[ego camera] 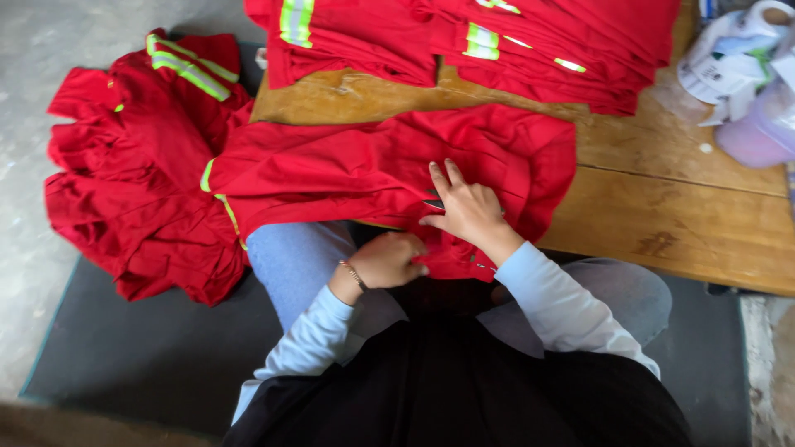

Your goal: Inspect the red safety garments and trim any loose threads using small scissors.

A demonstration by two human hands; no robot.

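Head view: red cloth garment with yellow-green reflective strips (364,170) spread on worn wooden table (679,223), hem hanging toward lap. Right hand (468,207) flat, fingers extended, pressing fabric; small dark tool beneath, unclear. Left hand (387,258) curled, pinching hem at 6 o'clock. Folded red stack (497,37) at 12; loose red heap (141,174) at 9, seemingly unprocessed

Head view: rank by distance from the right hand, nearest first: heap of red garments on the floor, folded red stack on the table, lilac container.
1. Folded red stack, straight ahead of the right hand.
2. Lilac container, far right on the table.
3. Heap of red garments, left, on the floor.
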